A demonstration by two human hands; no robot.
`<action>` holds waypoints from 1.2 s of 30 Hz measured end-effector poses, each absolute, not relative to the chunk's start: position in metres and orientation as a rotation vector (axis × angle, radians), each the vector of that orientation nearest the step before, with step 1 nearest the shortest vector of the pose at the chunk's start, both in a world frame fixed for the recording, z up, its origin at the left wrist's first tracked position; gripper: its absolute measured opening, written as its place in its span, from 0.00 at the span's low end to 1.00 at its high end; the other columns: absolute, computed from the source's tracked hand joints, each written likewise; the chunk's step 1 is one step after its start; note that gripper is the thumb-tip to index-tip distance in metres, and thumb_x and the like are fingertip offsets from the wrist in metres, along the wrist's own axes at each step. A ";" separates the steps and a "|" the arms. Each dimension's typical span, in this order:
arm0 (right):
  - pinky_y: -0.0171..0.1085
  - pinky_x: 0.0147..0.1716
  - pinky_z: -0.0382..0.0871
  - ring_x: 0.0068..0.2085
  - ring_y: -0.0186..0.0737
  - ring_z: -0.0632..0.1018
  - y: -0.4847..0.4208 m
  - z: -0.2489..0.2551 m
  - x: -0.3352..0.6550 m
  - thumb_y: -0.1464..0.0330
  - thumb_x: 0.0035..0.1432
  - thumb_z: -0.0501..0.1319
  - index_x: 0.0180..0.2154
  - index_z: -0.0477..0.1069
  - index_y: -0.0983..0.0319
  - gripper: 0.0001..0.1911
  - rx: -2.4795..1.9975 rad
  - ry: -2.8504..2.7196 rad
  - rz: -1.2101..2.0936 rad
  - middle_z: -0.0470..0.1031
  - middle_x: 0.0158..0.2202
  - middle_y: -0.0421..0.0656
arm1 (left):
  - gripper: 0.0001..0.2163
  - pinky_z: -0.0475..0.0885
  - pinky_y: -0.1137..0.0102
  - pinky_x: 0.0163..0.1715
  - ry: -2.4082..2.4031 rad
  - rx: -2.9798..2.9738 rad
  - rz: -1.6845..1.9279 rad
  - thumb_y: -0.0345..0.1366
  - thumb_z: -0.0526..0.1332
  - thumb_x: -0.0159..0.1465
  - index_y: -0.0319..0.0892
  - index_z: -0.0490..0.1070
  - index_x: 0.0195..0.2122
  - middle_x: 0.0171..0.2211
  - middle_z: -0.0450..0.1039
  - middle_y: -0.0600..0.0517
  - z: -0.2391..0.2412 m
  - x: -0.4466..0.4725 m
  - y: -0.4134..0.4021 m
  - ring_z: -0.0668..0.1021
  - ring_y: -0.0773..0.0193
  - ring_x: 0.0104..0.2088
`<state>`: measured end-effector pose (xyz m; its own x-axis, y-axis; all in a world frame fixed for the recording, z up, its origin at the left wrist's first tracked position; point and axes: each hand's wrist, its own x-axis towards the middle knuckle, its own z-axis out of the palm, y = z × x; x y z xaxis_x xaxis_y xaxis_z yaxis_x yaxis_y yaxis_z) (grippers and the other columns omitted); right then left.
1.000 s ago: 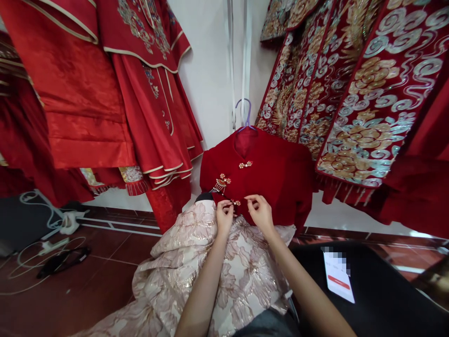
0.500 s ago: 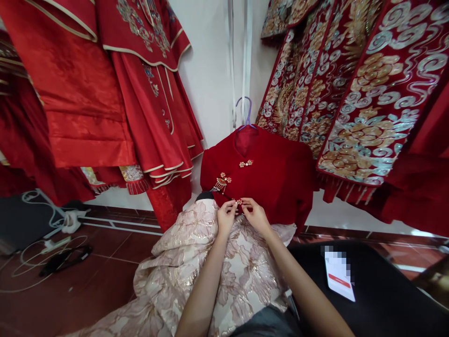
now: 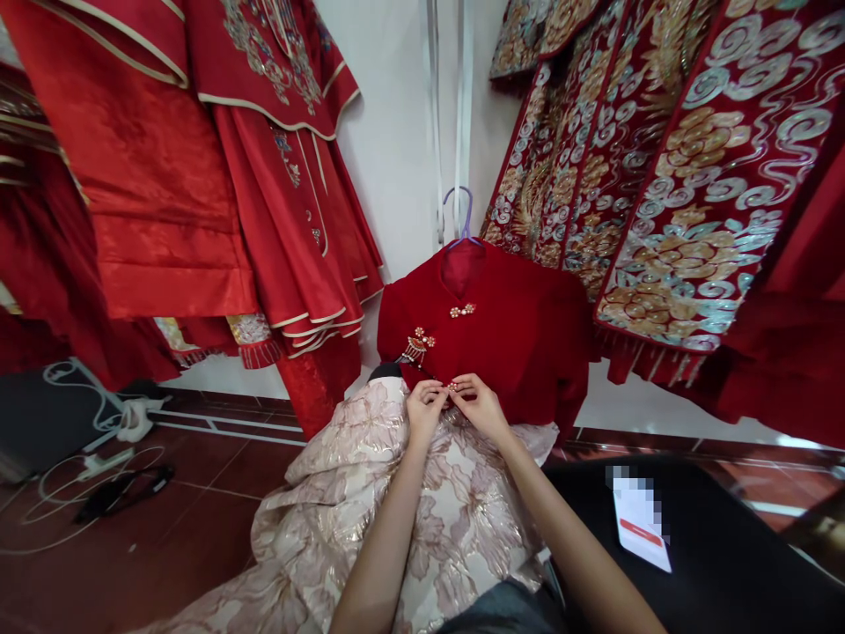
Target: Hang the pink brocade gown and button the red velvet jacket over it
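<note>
A dark red velvet jacket (image 3: 521,326) hangs on a purple hanger (image 3: 464,211) in front of me. Two gold, pearl-studded clasps (image 3: 462,310) are done up near its collar and chest. My left hand (image 3: 424,409) and my right hand (image 3: 481,405) meet at a third small gold clasp (image 3: 452,386) low on the jacket front. The fingertips of both hands pinch it from either side. A pale pink floral brocade skirt (image 3: 396,502) spreads below the jacket, under my forearms.
Red embroidered garments (image 3: 217,158) hang at the left, and gold-and-silver patterned ones (image 3: 673,167) at the right. A phone (image 3: 642,524) lies on a black surface (image 3: 726,563) at the lower right. White cables and a power strip (image 3: 106,440) lie on the red tiled floor.
My right hand has moved left to meet my left hand at the low clasp. Both sets of fingertips have closed on it.
</note>
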<state>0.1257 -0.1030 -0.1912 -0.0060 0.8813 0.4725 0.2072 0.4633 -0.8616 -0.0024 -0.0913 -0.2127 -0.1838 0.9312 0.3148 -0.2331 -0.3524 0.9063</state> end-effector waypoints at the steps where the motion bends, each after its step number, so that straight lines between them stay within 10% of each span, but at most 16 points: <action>1: 0.39 0.36 0.72 0.35 0.38 0.76 -0.104 -0.190 0.126 0.64 0.50 0.62 0.38 0.66 0.61 0.13 -0.982 -1.508 0.728 0.74 0.35 0.44 | 0.14 0.70 0.75 0.23 0.879 1.142 1.652 0.40 0.68 0.50 0.38 0.72 0.35 0.26 0.74 0.52 -0.211 -0.003 -0.092 0.75 0.70 0.22; 11: 0.33 0.30 0.64 0.27 0.33 0.68 -0.111 -0.164 0.135 0.72 0.44 0.57 0.30 0.63 0.60 0.07 -0.957 -1.595 0.704 0.64 0.25 0.35 | 0.12 0.73 0.67 0.41 0.688 0.976 1.666 0.39 0.59 0.62 0.37 0.74 0.40 0.39 0.77 0.43 -0.153 0.001 -0.046 0.79 0.66 0.34; 18: 0.37 0.32 0.70 0.34 0.37 0.73 -0.100 -0.180 0.139 0.70 0.44 0.60 0.38 0.65 0.61 0.15 -1.102 -1.490 0.648 0.71 0.38 0.44 | 0.07 0.68 0.66 0.50 0.753 0.625 1.771 0.28 0.55 0.62 0.38 0.73 0.35 0.38 0.76 0.45 -0.147 -0.001 -0.034 0.79 0.67 0.38; 36: 0.42 0.41 0.73 0.37 0.37 0.77 -0.098 -0.176 0.152 0.67 0.53 0.60 0.46 0.65 0.61 0.17 -1.063 -1.551 0.762 0.72 0.43 0.47 | 0.03 0.70 0.72 0.42 0.671 0.532 1.544 0.28 0.64 0.56 0.41 0.73 0.32 0.29 0.76 0.53 -0.124 -0.008 -0.028 0.77 0.70 0.30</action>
<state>0.1520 -0.0979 -0.1763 -0.0463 0.9146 0.4017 0.2404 0.4005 -0.8842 -0.0079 -0.0277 -0.1245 -0.0853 0.9947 -0.0582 -0.7212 -0.0214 0.6924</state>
